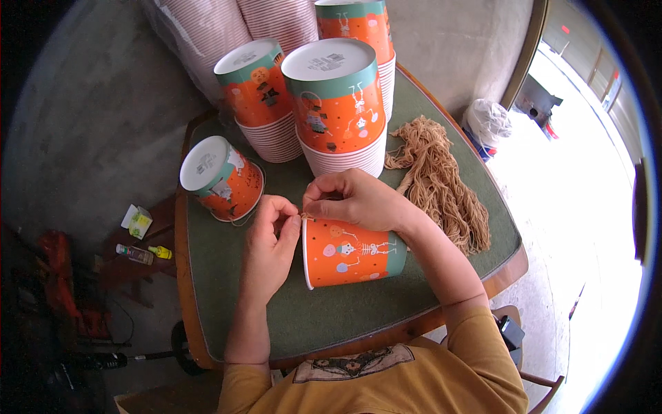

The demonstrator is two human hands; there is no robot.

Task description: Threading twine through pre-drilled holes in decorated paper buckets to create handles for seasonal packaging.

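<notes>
An orange paper bucket (355, 252) with skeleton prints and a green band lies on its side on the green tabletop, its white rim turned left. At the top of that rim, a short bit of tan cord (305, 216) shows between my fingertips. My left hand (271, 238) is closed in a pinch on the cord beside the rim. Over the bucket's upper side, my right hand (355, 199) also pinches at the cord, its fingertips close to the left ones. How the cord runs at the rim is hidden by my fingers.
A loose bundle of tan cords (441, 183) lies to the right. Stacked upside-down buckets (336, 100) stand at the back, and a single upside-down bucket (224, 176) with a cord is at left. Small bottles (136, 254) sit on a low wooden surface beyond the table.
</notes>
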